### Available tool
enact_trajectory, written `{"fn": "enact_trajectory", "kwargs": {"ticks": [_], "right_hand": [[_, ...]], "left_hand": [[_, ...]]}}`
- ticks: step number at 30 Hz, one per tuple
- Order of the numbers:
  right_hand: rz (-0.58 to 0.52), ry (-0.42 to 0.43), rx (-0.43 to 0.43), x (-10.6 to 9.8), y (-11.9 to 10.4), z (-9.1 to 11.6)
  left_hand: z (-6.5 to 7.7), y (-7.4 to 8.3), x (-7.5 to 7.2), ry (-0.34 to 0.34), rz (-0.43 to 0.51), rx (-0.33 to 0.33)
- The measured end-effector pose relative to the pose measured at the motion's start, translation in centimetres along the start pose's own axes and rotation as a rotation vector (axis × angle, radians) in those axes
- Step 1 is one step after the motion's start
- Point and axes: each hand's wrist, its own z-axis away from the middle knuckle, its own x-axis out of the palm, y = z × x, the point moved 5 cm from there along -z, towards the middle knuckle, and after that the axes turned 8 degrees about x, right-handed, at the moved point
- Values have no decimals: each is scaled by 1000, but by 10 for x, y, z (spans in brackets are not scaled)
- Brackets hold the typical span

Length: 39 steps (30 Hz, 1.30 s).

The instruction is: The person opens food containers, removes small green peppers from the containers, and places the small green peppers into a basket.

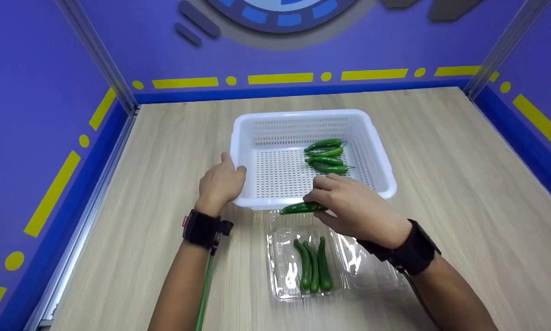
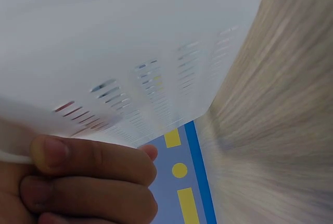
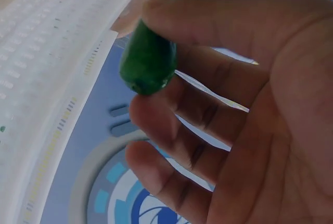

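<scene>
My left hand (image 1: 221, 181) grips the left rim of a white perforated plastic basket (image 1: 298, 113), its curled fingers (image 2: 99, 161) on the outer side of the wall. Between thumb and fingers, my right hand (image 1: 355, 209) pinches a glossy dark green chili pepper (image 1: 296, 208) over the basket's near rim. In the right wrist view, the rounded end of this pepper (image 3: 148, 62) faces the camera. Several green chili peppers (image 1: 326, 161) lie side by side on the right of the basket floor. Three slender green peppers (image 1: 314, 271) rest in a clear plastic clamshell box (image 1: 282, 289) below.
The box's clear lid (image 1: 372, 271) lies folded out to the right, partly under my right forearm. A light wood tabletop (image 1: 174, 138) carries everything. Blue-purple panels (image 1: 275, 59) with yellow marks stand behind it and along both sides.
</scene>
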Motion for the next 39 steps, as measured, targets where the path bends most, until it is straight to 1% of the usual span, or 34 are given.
{"fn": "enact_trajectory", "kwargs": {"ticks": [7, 11, 18, 26, 32, 39], "right_hand": [[-8, 65, 34, -11, 6, 1], [-5, 90, 55, -14, 8, 3], [5, 92, 76, -15, 10, 3], [8, 121, 115, -25, 21, 3], [1, 114, 162, -29, 31, 3], [20, 49, 177, -30, 35, -1]], "left_hand": [[0, -1, 0, 7, 12, -7], [1, -3, 1, 7, 17, -13], [3, -6, 3, -6, 13, -28], [-2, -1, 2, 20, -4, -3], [-1, -1, 3, 21, -2, -4], [-1, 0, 1, 27, 3, -7]]}}
